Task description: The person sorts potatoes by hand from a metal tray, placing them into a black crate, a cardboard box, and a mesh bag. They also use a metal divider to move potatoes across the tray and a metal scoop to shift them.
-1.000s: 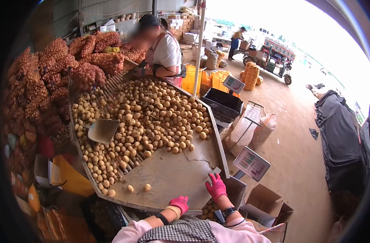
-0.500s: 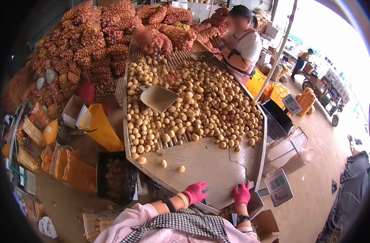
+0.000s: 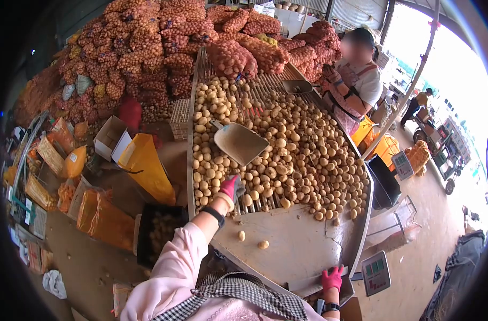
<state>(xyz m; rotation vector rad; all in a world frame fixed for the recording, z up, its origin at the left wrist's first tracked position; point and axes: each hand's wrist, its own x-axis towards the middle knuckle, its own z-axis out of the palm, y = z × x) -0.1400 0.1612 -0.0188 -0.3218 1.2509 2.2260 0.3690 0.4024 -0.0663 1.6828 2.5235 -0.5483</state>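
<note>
My left hand (image 3: 232,187), in a pink glove with grey fingertips, reaches over the near left part of a spread of potatoes (image 3: 286,134). Its fingers are apart, and I see nothing held in them. The potatoes lie on a slatted metal sorting table (image 3: 286,235) with a smooth plate at the near end. At the plate's near right corner rests my right hand (image 3: 333,278), also pink-gloved, fingers spread against the rim. A metal scoop (image 3: 240,143) lies on the potatoes beyond my left hand. Two loose potatoes (image 3: 262,244) sit on the bare plate.
Red mesh sacks (image 3: 131,59) are piled behind the table. A co-worker (image 3: 356,80) stands at its far right, near a second scoop (image 3: 297,86). A black crate (image 3: 161,230) and yellow bag (image 3: 147,166) stand left; a digital scale (image 3: 376,273) stands right.
My left hand has moved forward and left from the near edge to the potatoes. My right hand stays at the near right corner. The view has shifted.
</note>
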